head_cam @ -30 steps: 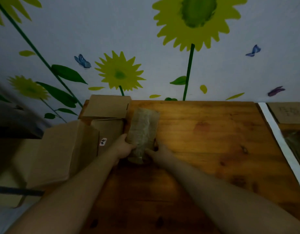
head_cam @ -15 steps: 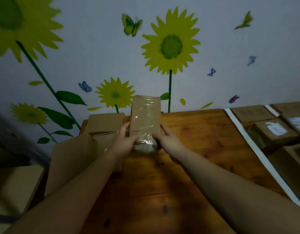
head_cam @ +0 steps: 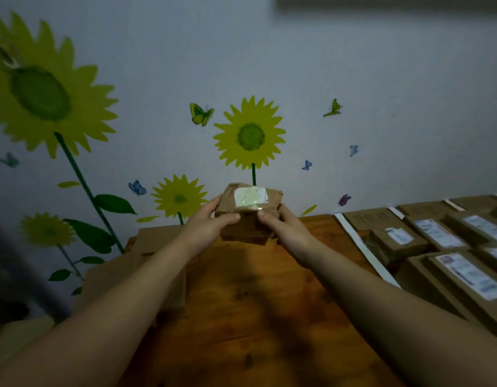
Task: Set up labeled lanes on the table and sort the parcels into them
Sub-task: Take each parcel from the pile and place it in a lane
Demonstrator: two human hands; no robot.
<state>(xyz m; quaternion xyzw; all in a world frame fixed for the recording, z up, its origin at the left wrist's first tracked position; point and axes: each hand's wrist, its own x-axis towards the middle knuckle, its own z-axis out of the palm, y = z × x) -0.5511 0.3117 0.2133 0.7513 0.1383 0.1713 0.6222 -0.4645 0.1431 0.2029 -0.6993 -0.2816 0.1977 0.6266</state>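
Note:
A small brown taped parcel (head_cam: 250, 212) with a pale label on its upper face is held up above the far part of the wooden table (head_cam: 255, 317). My left hand (head_cam: 206, 227) grips its left side, thumb on the near face. My right hand (head_cam: 287, 229) grips its right side the same way. A white tape strip (head_cam: 361, 247) marks a lane edge on the right, with a cardboard lane label (head_cam: 370, 219) at its far end. Several labelled parcels (head_cam: 465, 272) lie in the lanes beyond it.
Open cardboard boxes (head_cam: 124, 277) stand at the table's left edge, partly behind my left forearm. A wall with sunflower and butterfly stickers (head_cam: 250, 135) rises right behind the table. The room is dim.
Both hands lifted the parcel off the table and turned it, so its labelled face now shows. The view swung up and right, bringing the sorted lanes into sight.

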